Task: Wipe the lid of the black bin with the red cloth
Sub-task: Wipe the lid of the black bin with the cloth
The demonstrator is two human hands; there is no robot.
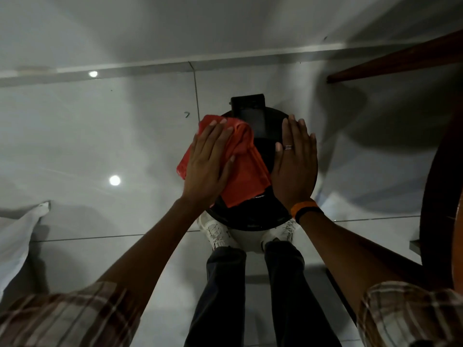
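The round black bin lid (250, 216) lies straight below me, in front of my white shoes. A rectangular black hinge part (248, 113) sticks out at its far edge. The red cloth (248, 171) is spread over the lid's left half. My left hand (208, 166) lies flat on the cloth, fingers together, pressing it onto the lid. My right hand (295, 166) rests flat on the lid's right side, fingers straight, with a ring on one finger and an orange and black band at the wrist. It holds nothing.
Glossy grey floor tiles (100, 146) surround the bin, with two ceiling lights reflected in them. A dark wooden piece of furniture (441, 196) stands close on the right. A white cloth or bag (20, 236) lies at the left edge. The wall base runs behind the bin.
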